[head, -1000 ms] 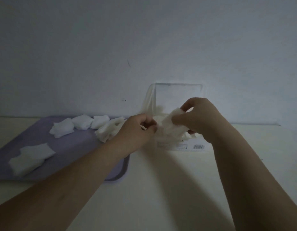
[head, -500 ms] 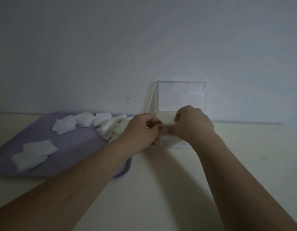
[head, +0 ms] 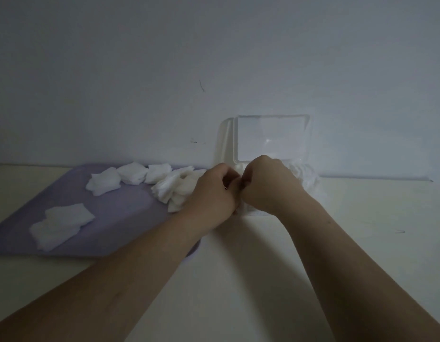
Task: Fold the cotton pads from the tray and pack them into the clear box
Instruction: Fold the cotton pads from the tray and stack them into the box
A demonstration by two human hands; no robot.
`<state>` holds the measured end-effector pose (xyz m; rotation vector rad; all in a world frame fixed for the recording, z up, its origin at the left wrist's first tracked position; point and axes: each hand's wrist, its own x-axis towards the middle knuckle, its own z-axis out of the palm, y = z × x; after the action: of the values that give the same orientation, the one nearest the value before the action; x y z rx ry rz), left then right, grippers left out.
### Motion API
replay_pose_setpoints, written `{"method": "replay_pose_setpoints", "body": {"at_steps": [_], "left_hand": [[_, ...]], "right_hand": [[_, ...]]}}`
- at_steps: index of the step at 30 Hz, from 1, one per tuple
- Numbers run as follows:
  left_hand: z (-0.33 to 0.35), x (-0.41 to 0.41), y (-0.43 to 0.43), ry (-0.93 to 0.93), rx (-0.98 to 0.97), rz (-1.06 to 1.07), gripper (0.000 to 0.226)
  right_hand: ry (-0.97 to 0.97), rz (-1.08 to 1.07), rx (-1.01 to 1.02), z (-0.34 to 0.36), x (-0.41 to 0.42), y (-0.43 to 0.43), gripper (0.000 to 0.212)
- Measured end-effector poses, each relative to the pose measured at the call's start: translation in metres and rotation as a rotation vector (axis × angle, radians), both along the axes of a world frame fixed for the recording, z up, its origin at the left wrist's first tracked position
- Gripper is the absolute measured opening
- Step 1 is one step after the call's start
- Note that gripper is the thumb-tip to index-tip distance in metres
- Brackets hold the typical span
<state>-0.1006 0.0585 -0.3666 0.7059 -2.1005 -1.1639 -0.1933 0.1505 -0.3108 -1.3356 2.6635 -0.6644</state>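
Pads lie on the tray, one heap touching the left hand. That hand presses knuckle to knuckle against the right hand over the box's front edge, fingers curled inward; what they pinch cannot be told. The box stands open against the wall beside the tray's right edge, with bare table to its right, and a second ago the right hand held a pad in plain sight.
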Motion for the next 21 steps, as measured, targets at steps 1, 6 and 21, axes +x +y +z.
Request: {"method": "replay_pose_setpoints", "body": {"at_steps": [1, 6, 21], "left_hand": [[-0.001, 0.0, -0.001, -0.006, -0.001, 0.001, 0.012], [0.003, 0.01, -0.003, -0.065, -0.014, -0.023, 0.014], [0.004, 0.206, -0.061, -1.026, -0.327, 0.484, 0.07]], "right_hand": [[-0.021, 0.014, 0.014, 0.001, 0.0, 0.0, 0.015], [-0.001, -0.019, 0.028, 0.005, 0.0, 0.003, 0.021], [0.029, 0.32, -0.241, -0.074, 0.097, -0.022, 0.062]]}}
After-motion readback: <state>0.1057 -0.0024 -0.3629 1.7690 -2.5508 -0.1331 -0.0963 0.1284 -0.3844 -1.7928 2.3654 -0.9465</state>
